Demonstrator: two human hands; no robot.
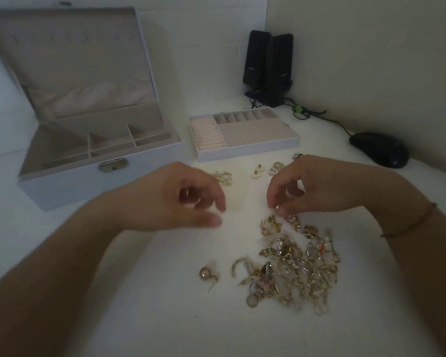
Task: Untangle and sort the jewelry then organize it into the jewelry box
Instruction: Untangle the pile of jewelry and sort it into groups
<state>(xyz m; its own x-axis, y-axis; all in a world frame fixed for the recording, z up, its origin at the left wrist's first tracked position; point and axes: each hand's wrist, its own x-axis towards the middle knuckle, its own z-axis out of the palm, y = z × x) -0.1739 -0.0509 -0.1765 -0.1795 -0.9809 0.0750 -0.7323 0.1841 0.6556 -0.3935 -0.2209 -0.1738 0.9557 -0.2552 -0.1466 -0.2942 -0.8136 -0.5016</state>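
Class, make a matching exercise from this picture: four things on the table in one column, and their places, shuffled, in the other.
1. jewelry box
2. tray
3. mouse
4. pearl earring

A. far right, by the wall
B. alone, just left of the tangled pile
C. far left, lid open
D. between box and speakers

Pairs: 1-C, 2-D, 3-A, 4-B

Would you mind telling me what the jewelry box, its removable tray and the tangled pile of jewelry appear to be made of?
The jewelry box looks covered in smooth white faux leather, matte, with a small brass-coloured metal clasp; its lining looks like soft beige velvet or suede cloth.
The tray looks the same: white shell, plush pinkish-beige padding.
The jewelry pile looks like gold-toned metal, glinting, with some pale beads or stones; real gold or plating cannot be told.
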